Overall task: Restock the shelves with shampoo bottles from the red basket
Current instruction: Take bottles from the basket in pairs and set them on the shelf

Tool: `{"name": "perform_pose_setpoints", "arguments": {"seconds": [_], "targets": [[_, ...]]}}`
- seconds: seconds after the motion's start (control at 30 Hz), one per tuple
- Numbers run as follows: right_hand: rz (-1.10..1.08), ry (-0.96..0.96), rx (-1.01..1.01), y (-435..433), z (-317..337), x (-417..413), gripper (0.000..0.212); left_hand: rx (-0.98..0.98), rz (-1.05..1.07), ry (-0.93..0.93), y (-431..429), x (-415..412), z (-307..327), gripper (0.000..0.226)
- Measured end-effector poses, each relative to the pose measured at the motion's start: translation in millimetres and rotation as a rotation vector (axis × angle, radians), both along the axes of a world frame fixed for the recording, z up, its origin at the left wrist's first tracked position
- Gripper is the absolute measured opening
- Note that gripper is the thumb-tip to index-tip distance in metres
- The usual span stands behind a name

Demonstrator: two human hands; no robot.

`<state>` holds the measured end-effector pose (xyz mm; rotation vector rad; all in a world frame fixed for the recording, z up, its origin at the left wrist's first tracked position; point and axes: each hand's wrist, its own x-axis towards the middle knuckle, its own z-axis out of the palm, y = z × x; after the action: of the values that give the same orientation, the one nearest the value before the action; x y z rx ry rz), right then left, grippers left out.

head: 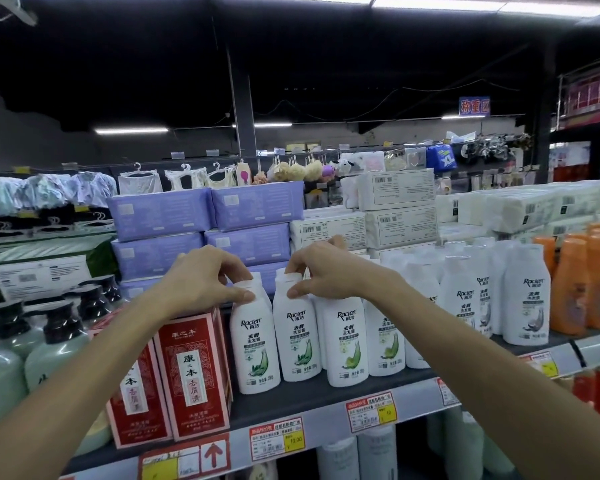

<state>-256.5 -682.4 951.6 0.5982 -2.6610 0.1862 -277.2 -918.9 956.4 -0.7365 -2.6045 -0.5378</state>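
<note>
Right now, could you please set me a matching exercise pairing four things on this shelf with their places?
Things: 1 left hand; 2 red boxes; 3 orange bottles; 4 purple packs.
Places: A far right of the shelf; B stacked at the back; C pinching a cap of the white bottles; D just left of the white bottles.
Pairs: 1-C; 2-D; 3-A; 4-B.
</note>
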Motion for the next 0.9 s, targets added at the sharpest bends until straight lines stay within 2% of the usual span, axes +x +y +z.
{"name": "perform_pose_setpoints", "arguments": {"seconds": [0.7, 0.9], "targets": [[-0.031, 0.009, -0.035, -3.2, -3.3, 3.0, 0.036, -0.009, -0.005, -0.044, -3.3, 2.2, 1.2, 0.023], [-0.045, 0.01, -0.043, -1.5, -4.0, 3.6, 0.039, 0.038, 0.006, -0.044, 1.3, 2.0, -0.8, 0.038]]}}
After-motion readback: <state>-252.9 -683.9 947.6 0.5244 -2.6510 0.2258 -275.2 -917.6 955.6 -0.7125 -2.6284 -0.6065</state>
